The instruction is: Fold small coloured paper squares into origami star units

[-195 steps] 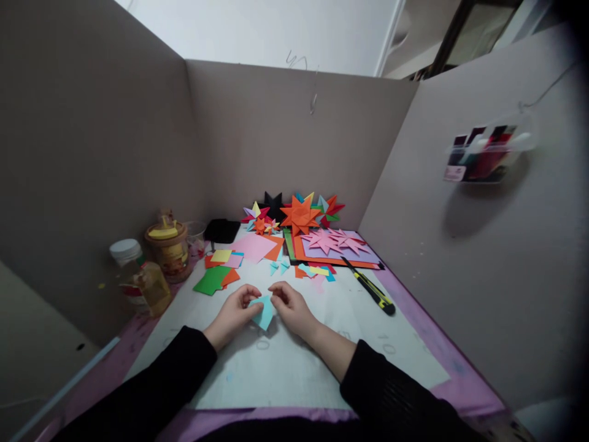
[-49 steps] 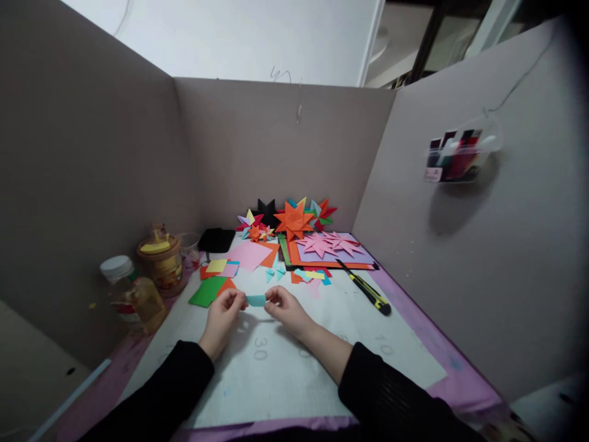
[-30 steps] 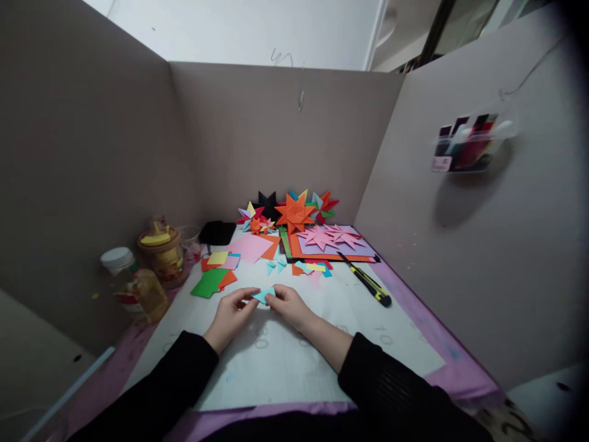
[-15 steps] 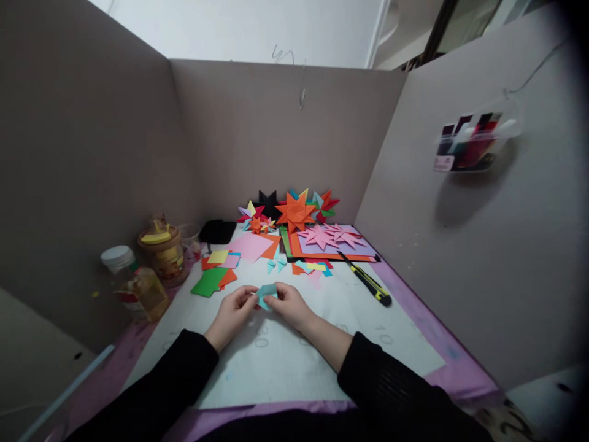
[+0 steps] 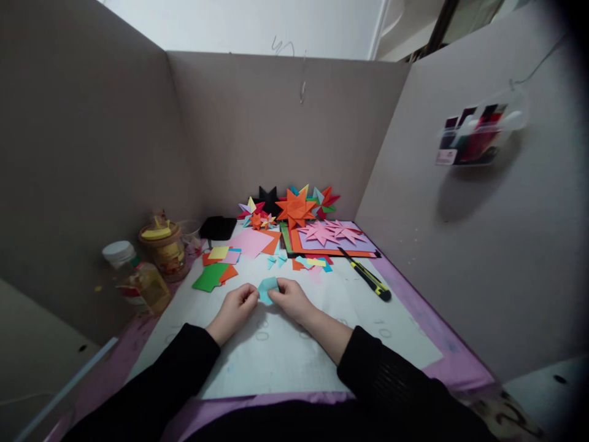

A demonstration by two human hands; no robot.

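While pinched between both hands, light blue paper (image 5: 267, 290) only partly folded, judging by its loose, uneven shape; more creases likely left. Left hand (image 5: 234, 310) closed on its left edge with thumb and forefinger, right hand (image 5: 289, 299) gripping its right side, fingers (image 5: 276, 296) curled tight. Held just above white cutting mat (image 5: 285, 362), near its middle. Farther back, finished paper stars (image 5: 294, 207), small blue folded bits (image 5: 277, 260), loose coloured sheets (image 5: 212, 276). Yellow knife (image 5: 368, 281) off to right, untouched.
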